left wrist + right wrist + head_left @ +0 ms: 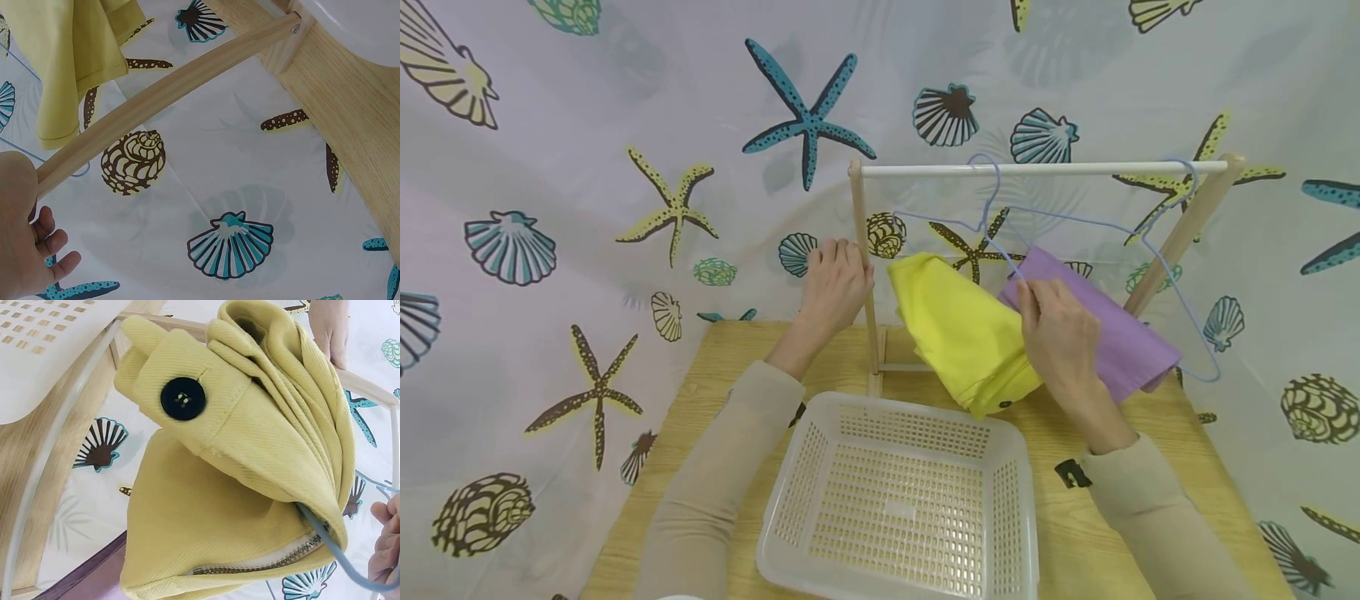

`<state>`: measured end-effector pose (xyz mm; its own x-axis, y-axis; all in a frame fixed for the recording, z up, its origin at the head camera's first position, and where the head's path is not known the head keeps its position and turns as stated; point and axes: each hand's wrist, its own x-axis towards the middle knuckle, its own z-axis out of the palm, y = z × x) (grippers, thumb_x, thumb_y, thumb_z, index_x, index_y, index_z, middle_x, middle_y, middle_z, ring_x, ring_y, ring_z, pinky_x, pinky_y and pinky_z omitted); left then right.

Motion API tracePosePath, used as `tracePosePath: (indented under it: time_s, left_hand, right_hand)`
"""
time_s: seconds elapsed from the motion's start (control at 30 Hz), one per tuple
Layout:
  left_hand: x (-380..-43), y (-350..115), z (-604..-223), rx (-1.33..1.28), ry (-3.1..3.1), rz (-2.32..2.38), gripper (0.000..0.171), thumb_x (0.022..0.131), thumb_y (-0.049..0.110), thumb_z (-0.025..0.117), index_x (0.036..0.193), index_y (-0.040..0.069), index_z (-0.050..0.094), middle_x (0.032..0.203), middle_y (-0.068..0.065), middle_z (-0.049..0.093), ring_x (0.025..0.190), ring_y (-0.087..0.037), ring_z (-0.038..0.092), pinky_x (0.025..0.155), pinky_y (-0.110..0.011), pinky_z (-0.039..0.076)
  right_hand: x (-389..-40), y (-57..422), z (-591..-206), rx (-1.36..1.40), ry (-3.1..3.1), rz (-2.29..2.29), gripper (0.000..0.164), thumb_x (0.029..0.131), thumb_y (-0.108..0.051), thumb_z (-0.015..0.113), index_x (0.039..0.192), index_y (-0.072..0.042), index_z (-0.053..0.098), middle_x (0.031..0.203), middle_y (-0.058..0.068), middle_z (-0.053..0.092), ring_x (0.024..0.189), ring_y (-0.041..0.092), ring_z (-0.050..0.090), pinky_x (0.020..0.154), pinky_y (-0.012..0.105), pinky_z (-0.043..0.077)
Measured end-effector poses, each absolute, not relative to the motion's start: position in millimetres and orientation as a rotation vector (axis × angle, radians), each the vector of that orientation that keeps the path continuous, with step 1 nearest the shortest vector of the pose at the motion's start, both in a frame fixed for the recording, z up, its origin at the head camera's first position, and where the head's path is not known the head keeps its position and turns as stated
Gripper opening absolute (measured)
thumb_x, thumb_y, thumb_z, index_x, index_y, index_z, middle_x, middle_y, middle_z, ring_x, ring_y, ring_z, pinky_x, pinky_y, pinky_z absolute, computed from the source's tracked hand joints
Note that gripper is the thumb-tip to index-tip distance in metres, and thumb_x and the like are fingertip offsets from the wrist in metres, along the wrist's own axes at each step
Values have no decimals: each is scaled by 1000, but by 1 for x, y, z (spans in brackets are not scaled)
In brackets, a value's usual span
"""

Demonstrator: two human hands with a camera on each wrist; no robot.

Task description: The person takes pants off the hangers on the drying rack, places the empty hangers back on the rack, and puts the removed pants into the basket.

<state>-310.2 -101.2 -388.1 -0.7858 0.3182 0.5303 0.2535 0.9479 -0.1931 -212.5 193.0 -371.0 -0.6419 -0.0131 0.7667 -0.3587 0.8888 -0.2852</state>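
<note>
Yellow pants [962,325] hang slanted on a light-blue wire hanger [992,196] hooked over the white rod of a small clothes rack [925,171]. My right hand [1060,333] grips the hanger's lower arm beside the pants. A black button [183,399] and a metal zipper [269,561] show at their waistband in the right wrist view, with the hanger wire [337,553] running out of the opening. My left hand [838,279] holds the rack's left wooden post [169,94], its fingers curled beside the wood in the left wrist view.
Purple cloth [1120,333] hangs on a second blue hanger [1195,321] at the right, behind my right hand. A white plastic basket [1026,517] stands in front of the rack on the wooden table [1097,533]. A curtain printed with shells and starfish [808,125] surrounds the table.
</note>
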Motion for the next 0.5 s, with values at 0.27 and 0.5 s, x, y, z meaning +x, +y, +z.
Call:
tracePosePath:
  time_s: [0.27,0.5]
  left_hand:
    - [-309,-101,-387,-405,-2519,160,38,102,40,39,104,4,50,93,-10,54,89,-28,46,72,-38,41]
    - [-308,-101,-386,-403,-2530,158,37,102,40,41,104,4,50,92,-10,53,88,-27,45,71,-37,41]
  right_hand:
    - [-207,194,-363,275,-2212,529,33,101,-26,52,89,1,68,70,14,62,50,26,52,43,34,35]
    - [-205,194,-359,285,-2214,544,33,100,-25,53,90,2,69,72,15,64,53,27,54,44,34,37]
